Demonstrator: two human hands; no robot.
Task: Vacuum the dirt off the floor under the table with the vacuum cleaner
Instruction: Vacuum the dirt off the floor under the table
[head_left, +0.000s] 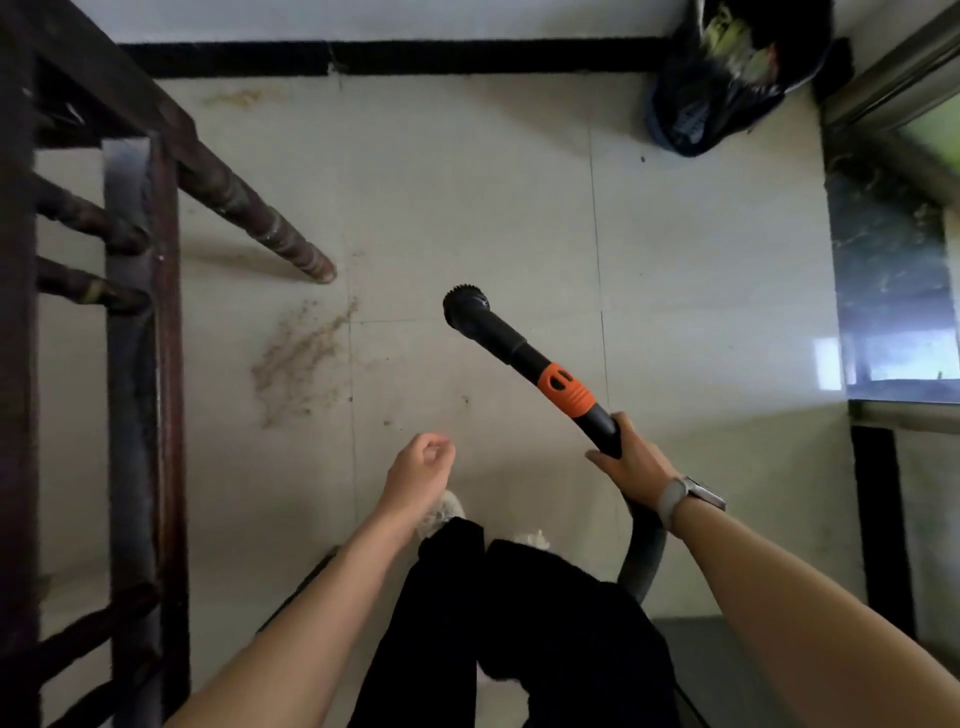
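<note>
— starting at our fingers: our right hand (631, 457) is wrapped round the black plastic vacuum wand (524, 358), gripping it just below its ribbed orange collar (565, 388). our left hand (422, 467) holds nothing; its fingers are loosely curled, hanging over the floor in front of our legs.

— and further out along the wand?

— it slants up and to the left from our grip, ending in a round black brush nozzle (464, 305). we can't tell whether the nozzle touches the pale tiled floor (519, 182) or hovers just above it. behind our wrist the grey hose (647, 551) curves down past our dark trousers.

— where's the dirt, then?

— a smear of sandy brown dirt (301, 353) lies left of the nozzle, apart from it, near the foot of the dark turned wooden table leg (291, 244). a fainter patch of the same dirt (234, 96) sits by the black skirting at the far wall.

— so how far along are we?

— early, we'd judge. both patches look untouched, and the nozzle is over a fairly bare tile. what's left is to swing the nozzle left onto the main smear, work in beside the leg, then reach the far patch.
</note>
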